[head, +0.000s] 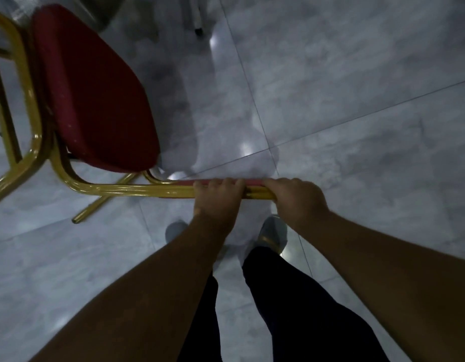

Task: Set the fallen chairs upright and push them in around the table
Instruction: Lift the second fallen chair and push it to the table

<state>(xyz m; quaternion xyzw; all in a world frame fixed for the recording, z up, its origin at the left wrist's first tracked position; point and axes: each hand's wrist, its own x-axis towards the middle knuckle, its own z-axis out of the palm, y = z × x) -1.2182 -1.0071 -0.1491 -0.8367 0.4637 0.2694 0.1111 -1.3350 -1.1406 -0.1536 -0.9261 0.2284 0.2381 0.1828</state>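
fingers (221,182) gripping chair (95,100), tiled floor (356,74) around

Both hands' grip (255,197) on chair (95,100)

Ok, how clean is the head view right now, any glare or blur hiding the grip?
Head view: dim, soft with motion blur; glare patches on the floor tiles; wide-angle bending at the edges; both the left hand and right hand on the chair backrest read clearly.
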